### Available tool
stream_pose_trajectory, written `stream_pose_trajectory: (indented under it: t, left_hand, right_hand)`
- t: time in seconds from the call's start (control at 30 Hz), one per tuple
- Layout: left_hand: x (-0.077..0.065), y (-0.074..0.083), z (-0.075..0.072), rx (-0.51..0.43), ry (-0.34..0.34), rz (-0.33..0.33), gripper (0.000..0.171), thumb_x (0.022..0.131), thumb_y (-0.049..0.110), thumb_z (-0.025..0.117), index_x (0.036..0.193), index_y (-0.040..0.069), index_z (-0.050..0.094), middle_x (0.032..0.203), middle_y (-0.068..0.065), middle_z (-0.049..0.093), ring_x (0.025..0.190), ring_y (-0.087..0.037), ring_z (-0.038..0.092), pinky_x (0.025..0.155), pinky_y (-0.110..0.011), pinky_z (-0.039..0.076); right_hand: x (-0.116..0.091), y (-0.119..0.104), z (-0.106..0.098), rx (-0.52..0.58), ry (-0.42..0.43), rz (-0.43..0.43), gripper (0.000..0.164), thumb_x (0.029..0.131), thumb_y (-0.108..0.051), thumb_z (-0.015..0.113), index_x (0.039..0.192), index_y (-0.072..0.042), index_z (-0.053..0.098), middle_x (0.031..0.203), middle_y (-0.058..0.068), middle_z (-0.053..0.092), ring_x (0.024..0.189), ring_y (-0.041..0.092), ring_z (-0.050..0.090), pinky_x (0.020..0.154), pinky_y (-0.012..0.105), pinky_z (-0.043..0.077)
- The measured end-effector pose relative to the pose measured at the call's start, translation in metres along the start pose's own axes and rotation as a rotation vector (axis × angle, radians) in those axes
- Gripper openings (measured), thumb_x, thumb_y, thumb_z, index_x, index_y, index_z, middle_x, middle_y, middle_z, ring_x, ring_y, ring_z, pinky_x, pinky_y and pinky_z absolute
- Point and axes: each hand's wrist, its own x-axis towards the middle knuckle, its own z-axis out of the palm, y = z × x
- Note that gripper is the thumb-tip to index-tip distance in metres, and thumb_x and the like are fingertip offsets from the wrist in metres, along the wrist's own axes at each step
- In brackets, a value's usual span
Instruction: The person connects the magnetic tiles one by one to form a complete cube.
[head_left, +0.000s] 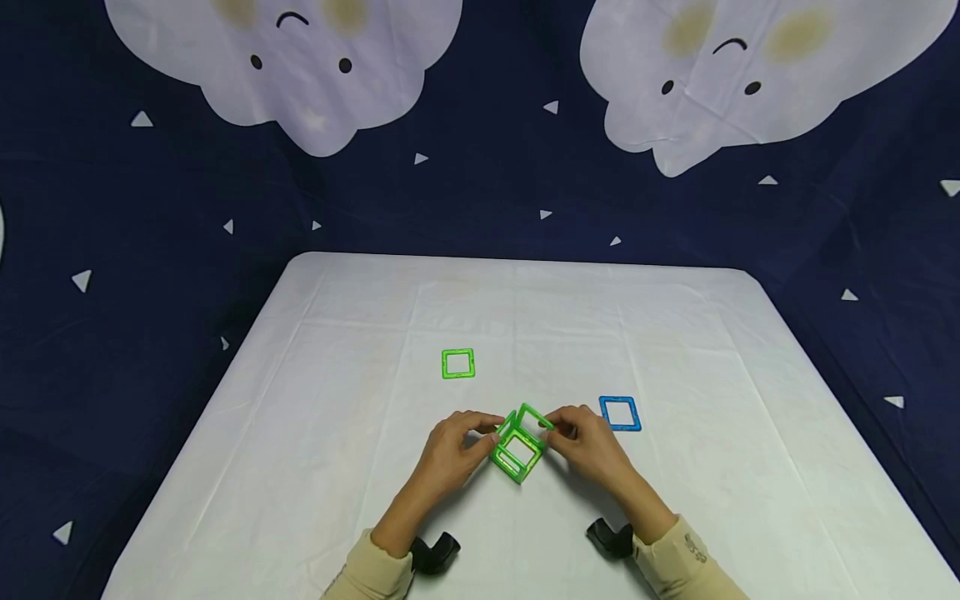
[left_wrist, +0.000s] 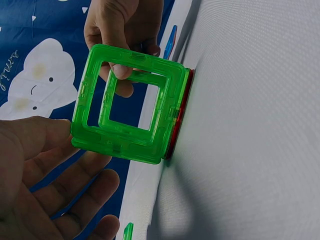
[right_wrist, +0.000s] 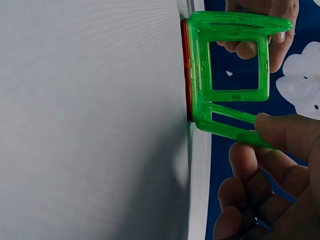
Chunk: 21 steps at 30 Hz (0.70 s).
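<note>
Green square magnetic tiles (left_wrist: 174,97) stand on edge, joined in a partly built box above a red tile (right_wrist: 188,75) at the bottom. The box is on the white table, between both hands. My left hand (head_left: 450,457) pinches a corner of the left-hand tile between thumb and index finger, its other fingers spread apart. From the other side, my right hand (head_left: 591,443) pinches the edge of another green tile (right_wrist: 227,131), which leans outward from the box in the right wrist view. The top of the box has no tile over it.
A loose green tile (head_left: 445,364) lies flat farther back on the table (head_left: 360,333). To the right, just beyond my right hand, lies a blue tile (head_left: 636,413). Black devices (head_left: 435,555) sit at both wrists. Dark blue cloth (head_left: 495,192) with clouds hangs behind.
</note>
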Motion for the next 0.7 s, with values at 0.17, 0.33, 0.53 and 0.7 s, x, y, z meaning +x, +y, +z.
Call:
stream_pose_trajectory:
  t: [0.17,0.33,0.53,0.7]
  left_hand:
    - [0.0004,-0.0002,0.0002,-0.006,0.001,0.002,0.021,0.086,0.017,0.066,0.106,0.015,0.071,0.094,0.002,0.072,0.09,-0.014,0.062,0.082,-0.034,0.047]
    - [0.0007,0.0,0.0,-0.007,-0.005,-0.003,0.021,0.087,0.018,0.066,0.107,0.016,0.071,0.095,0.002,0.072,0.091,-0.014,0.062,0.082,-0.033,0.047]
    - [0.0009,0.0002,-0.0001,0.0,-0.012,-0.01,0.021,0.087,0.019,0.065,0.107,0.016,0.071,0.094,0.002,0.072,0.092,-0.014,0.062,0.082,-0.033,0.046]
    - [0.001,0.0002,-0.0001,-0.004,-0.018,-0.016,0.021,0.087,0.019,0.065,0.107,0.016,0.071,0.095,0.002,0.072,0.092,-0.014,0.062,0.083,-0.033,0.046]
  right_hand:
    - [-0.0009,-0.0005,0.0009,-0.007,0.009,-0.038,0.014,0.078,-0.015,0.074,0.092,-0.016,0.072,0.073,-0.006,0.058,0.069,0.006,0.046,0.06,0.021,0.039]
    - [-0.0017,-0.0006,0.0018,0.001,-0.002,-0.059,0.014,0.078,-0.015,0.074,0.092,-0.016,0.073,0.073,-0.006,0.059,0.07,0.006,0.046,0.06,0.021,0.039]
    - [-0.002,-0.0011,0.0018,0.014,-0.01,-0.082,0.014,0.078,-0.016,0.075,0.092,-0.015,0.073,0.074,-0.007,0.059,0.071,0.007,0.047,0.06,0.021,0.04]
    - [-0.0021,-0.0012,0.0003,0.017,-0.009,-0.105,0.015,0.079,-0.017,0.075,0.093,-0.014,0.073,0.075,-0.008,0.059,0.071,0.008,0.047,0.06,0.021,0.04]
